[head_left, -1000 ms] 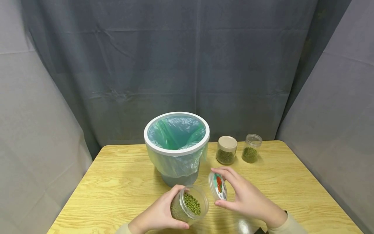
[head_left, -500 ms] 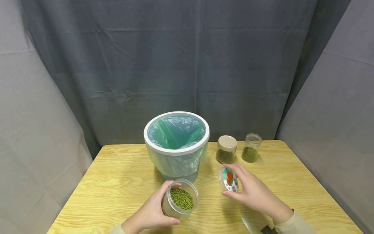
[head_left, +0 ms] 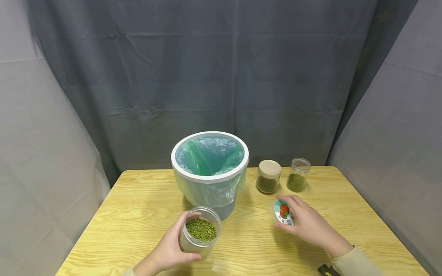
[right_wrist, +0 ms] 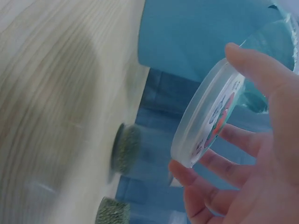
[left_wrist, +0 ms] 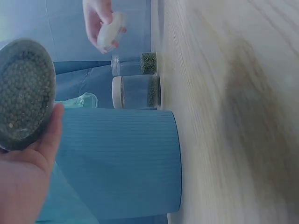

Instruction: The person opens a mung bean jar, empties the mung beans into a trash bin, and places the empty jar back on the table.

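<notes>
My left hand (head_left: 170,247) grips a clear plastic jar (head_left: 201,230) of green mung beans, uncapped and tipped slightly to the right. From the left wrist view the jar's bottom (left_wrist: 24,93) shows, packed with beans and raised above the table. Off to the right, my right hand (head_left: 310,226) holds a round clear lid (head_left: 284,212) by its edges, its strawberry label facing up toward the palm. In the right wrist view thumb and fingertips span the lid (right_wrist: 208,114), which is held over the table.
A bin (head_left: 210,178) with a white rim and green liner stands behind the jar. At the back right are a beige-lidded jar (head_left: 268,176) and an uncapped clear jar (head_left: 298,175), both partly filled with green beans. Grey curtains (head_left: 179,76) enclose the wooden table (head_left: 121,230).
The hands have drawn apart. My left hand has carried the jar left and turned it more upright; my right hand has taken the lid to the right.
</notes>
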Action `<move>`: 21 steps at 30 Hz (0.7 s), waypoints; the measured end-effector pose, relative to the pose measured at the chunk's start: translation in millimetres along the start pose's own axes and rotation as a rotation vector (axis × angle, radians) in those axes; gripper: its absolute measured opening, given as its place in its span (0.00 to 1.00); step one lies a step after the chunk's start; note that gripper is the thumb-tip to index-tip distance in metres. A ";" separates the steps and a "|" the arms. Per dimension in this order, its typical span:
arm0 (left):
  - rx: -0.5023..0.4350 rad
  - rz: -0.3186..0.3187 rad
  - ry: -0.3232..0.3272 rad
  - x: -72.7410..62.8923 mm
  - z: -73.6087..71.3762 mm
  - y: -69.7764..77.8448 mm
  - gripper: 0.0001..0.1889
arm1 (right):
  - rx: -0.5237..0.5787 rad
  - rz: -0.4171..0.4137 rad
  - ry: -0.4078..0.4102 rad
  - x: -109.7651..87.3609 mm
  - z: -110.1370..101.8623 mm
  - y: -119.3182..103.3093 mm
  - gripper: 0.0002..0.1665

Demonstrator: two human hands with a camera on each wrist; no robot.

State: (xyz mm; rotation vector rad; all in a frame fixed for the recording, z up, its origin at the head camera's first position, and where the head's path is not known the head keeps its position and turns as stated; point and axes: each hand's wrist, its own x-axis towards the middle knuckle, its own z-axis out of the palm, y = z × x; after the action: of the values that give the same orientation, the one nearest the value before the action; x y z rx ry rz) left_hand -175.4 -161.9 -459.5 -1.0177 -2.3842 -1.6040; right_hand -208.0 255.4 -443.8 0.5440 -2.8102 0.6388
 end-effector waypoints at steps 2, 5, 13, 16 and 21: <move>0.007 0.011 0.017 -2.0 -1.3 -1.6 0.51 | -0.005 0.006 -0.014 0.3 1.4 4.6 0.51; -0.004 0.022 0.040 -5.4 -1.9 -4.6 0.51 | -0.012 0.019 -0.046 0.3 3.6 10.9 0.51; -0.046 0.060 0.094 -10.4 -4.9 -10.1 0.50 | -0.018 0.076 -0.135 -1.9 8.6 24.5 0.46; -0.055 0.034 0.116 -12.3 -7.1 -10.0 0.50 | -0.018 0.082 -0.159 -3.3 11.0 29.7 0.47; -0.059 0.020 0.140 -13.9 -9.0 -9.5 0.49 | -0.018 0.090 -0.194 -4.9 15.3 38.2 0.47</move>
State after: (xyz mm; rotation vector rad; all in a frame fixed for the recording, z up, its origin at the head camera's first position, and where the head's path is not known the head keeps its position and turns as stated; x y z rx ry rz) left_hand -172.6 -178.3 -468.9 -0.9039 -2.2416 -1.6881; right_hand -220.5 282.0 -473.1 0.5034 -3.0340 0.6071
